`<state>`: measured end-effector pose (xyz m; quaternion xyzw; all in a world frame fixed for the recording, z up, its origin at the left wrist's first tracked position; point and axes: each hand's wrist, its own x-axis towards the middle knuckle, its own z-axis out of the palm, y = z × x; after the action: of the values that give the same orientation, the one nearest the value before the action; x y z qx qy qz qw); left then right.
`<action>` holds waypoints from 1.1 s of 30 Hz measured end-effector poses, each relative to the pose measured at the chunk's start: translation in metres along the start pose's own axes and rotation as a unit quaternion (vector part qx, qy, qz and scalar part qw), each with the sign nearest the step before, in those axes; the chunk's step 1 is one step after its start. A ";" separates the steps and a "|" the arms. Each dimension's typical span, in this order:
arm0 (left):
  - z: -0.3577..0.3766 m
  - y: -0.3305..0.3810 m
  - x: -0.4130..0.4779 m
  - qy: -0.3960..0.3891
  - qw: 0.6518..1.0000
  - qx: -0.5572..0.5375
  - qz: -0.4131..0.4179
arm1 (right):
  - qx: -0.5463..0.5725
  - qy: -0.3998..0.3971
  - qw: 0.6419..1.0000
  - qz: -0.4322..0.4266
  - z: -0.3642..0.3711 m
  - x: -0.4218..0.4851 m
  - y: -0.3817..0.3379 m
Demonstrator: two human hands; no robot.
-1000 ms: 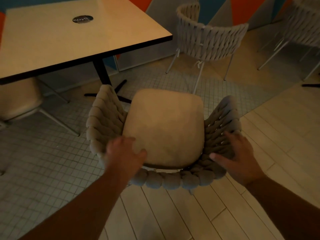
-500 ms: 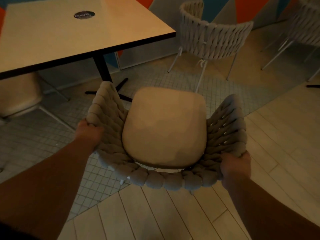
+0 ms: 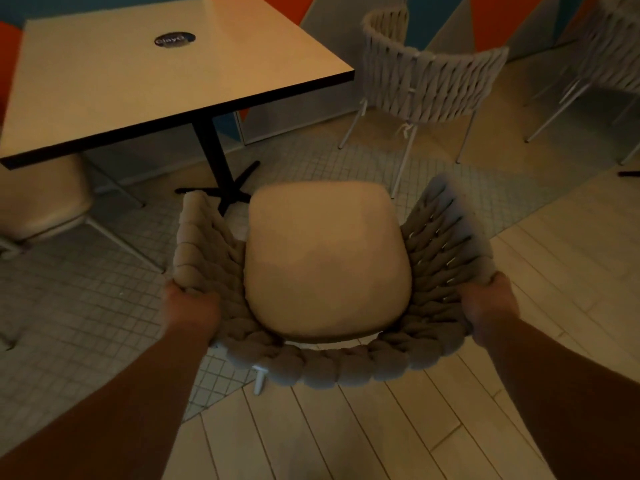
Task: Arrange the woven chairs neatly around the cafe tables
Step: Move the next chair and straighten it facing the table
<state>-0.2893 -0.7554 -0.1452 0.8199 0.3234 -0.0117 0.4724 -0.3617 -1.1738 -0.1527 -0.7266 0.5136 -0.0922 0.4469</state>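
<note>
A woven chair with a beige seat cushion stands right below me, its open front facing the cafe table. My left hand grips the left side of its rope-woven back from outside. My right hand grips the right side the same way. The fingers of both hands are hidden behind the weave. The table has a pale square top, a dark edge and a black pedestal foot.
A second woven chair stands at the back right with its back toward me. A third chair is at the far right edge. A cushioned seat sits tucked under the table's left side. Colourful wall panels run behind.
My hands went from resting on the chair's back rim near the cushion to gripping its two outer sides. The chair has since shifted a little to the right, away from the table's corner.
</note>
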 end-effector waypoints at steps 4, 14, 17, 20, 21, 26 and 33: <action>0.001 -0.020 -0.029 0.039 0.997 -0.050 -0.032 | -0.057 -0.026 0.997 -0.038 0.001 0.027 -0.013; 0.007 -0.042 -0.067 0.084 0.992 -0.076 -0.048 | -0.166 -0.070 0.979 -0.099 0.014 0.063 -0.040; 0.010 -0.042 -0.078 0.080 0.992 -0.089 -0.046 | -0.181 -0.069 0.975 -0.108 0.009 0.069 -0.041; 0.014 -0.042 -0.090 0.070 0.991 -0.106 -0.045 | -0.204 -0.060 0.968 -0.132 0.003 0.075 -0.042; 0.015 -0.042 -0.092 0.070 0.991 -0.105 -0.044 | -0.207 -0.056 0.967 -0.137 0.002 0.077 -0.041; 0.006 -0.057 -0.110 0.092 0.989 -0.103 -0.056 | -0.195 -0.076 0.964 -0.162 0.005 0.070 -0.037; -0.008 -0.059 -0.097 0.105 0.987 -0.101 -0.066 | -0.176 -0.101 0.964 -0.174 0.028 0.060 -0.051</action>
<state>-0.4003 -0.7791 -0.1546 0.7415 0.4246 0.0758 0.5139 -0.2838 -1.2040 -0.1503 -0.8774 0.3397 -0.0027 0.3387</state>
